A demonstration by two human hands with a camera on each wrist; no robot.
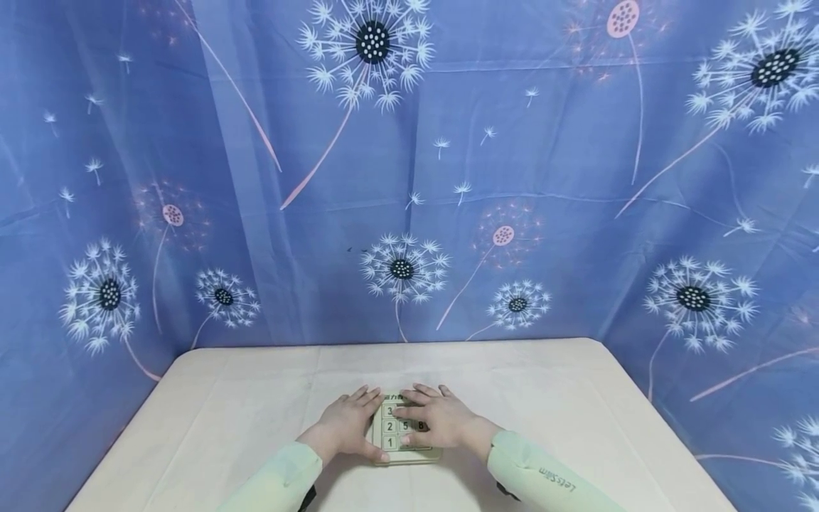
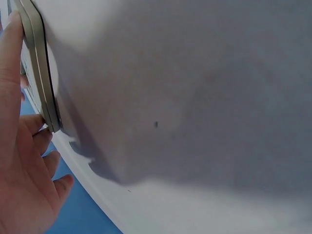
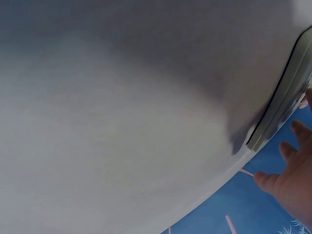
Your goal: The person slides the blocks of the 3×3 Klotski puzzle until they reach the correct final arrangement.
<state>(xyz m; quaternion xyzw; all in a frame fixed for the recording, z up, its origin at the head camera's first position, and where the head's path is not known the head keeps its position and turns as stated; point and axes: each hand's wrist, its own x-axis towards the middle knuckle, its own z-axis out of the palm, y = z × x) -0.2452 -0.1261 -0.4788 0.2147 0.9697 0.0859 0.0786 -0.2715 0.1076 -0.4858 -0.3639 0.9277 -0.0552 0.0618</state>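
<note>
A pale green number slide puzzle point(image 1: 389, 427) lies flat on the table, with tiles marked 1, 2, 3, 5 and 8 showing. My left hand point(image 1: 345, 423) holds its left side, thumb at the near left corner and fingers by the far left edge. In the left wrist view, the puzzle's side point(image 2: 43, 73) sits between that thumb and a fingertip. From the right, my right hand point(image 1: 448, 419) reaches over the board, its thumb and a finger touching the tiles and covering several. The right wrist view has the puzzle's edge point(image 3: 282, 97) beside spread fingers.
A cream-covered table point(image 1: 243, 398) extends around the puzzle on all sides. Blue curtains point(image 1: 333, 284) printed with dandelions hang behind it and at both sides.
</note>
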